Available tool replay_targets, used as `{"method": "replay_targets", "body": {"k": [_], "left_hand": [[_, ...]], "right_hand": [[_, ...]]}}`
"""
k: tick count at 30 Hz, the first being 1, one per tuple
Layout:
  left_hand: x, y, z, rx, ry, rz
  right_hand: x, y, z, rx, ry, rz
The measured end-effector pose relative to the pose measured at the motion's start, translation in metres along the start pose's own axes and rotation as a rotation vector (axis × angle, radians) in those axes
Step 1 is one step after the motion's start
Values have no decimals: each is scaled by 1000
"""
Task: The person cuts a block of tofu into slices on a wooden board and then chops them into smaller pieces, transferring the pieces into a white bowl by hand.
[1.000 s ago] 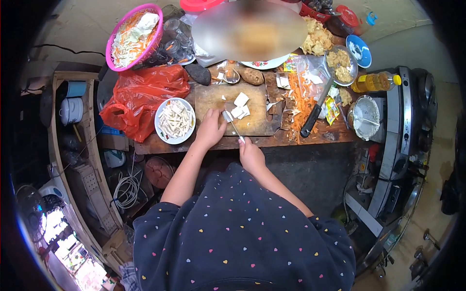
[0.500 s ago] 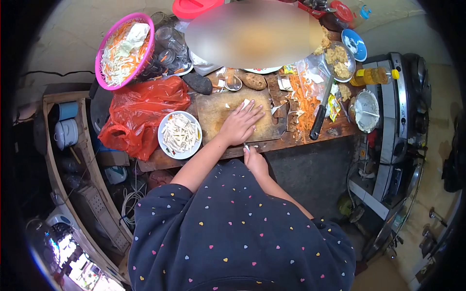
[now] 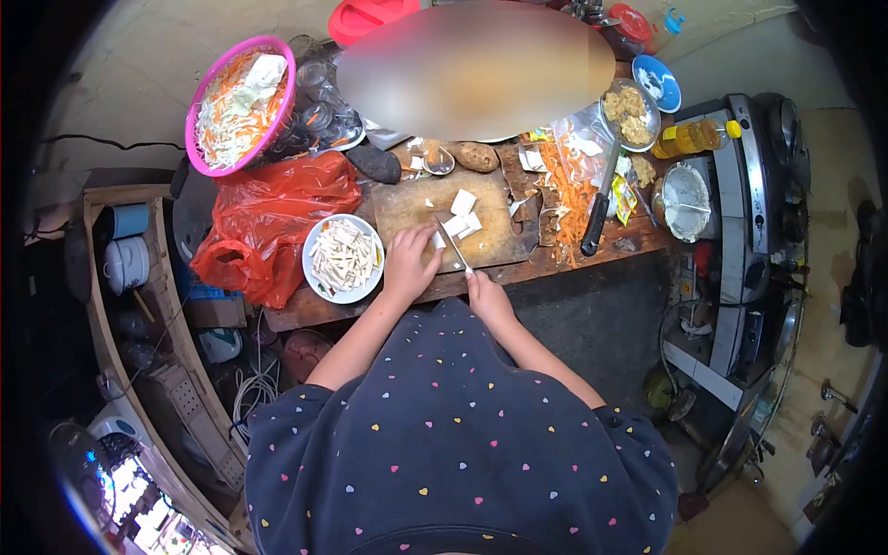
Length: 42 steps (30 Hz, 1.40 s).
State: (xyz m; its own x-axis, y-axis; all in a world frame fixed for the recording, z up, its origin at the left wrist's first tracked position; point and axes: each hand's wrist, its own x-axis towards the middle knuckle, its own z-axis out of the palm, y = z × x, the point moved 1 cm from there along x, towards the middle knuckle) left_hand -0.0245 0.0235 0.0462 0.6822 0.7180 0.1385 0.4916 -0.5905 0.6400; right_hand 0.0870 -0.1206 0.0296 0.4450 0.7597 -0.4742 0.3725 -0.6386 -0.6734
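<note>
Your right hand gripped a knife, its blade angled far and left across the wooden cutting board. Your left hand curled over white pieces at the blade's left side. More white blocks lay just beyond the blade, to the right, nearer the knife than your left hand.

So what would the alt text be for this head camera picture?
A person slices white blocks on a wooden cutting board, right hand holding a knife, left hand steadying a piece. A plate of white strips sits left of the board.
</note>
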Motion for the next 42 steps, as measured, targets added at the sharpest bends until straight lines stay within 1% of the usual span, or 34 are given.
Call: {"method": "replay_targets", "body": {"k": [3, 11, 15, 17, 23, 26, 35, 42], "left_hand": [[-4, -4, 6, 28, 47, 33], [-14, -7, 17, 79, 126, 13], [-17, -8, 20, 99, 152, 21], [-18, -7, 21, 92, 157, 18], [-19, -5, 21, 101, 181, 23], [-18, -7, 23, 102, 178, 11], [-18, -5, 21, 114, 166, 11], [-18, -7, 24, 122, 175, 16]], "right_hand": [[1, -3, -1, -26, -3, -29], [-3, -8, -9, -105, -39, -64], [-5, -15, -16, -153, -61, -35], [-4, -13, -15, -172, -75, -12], [-2, -12, -16, -269, -61, -57], [-1, -14, -19, -269, -87, -71], [2, -8, -17, -254, -46, -140], [1, -15, -24, -270, -78, -108]]}}
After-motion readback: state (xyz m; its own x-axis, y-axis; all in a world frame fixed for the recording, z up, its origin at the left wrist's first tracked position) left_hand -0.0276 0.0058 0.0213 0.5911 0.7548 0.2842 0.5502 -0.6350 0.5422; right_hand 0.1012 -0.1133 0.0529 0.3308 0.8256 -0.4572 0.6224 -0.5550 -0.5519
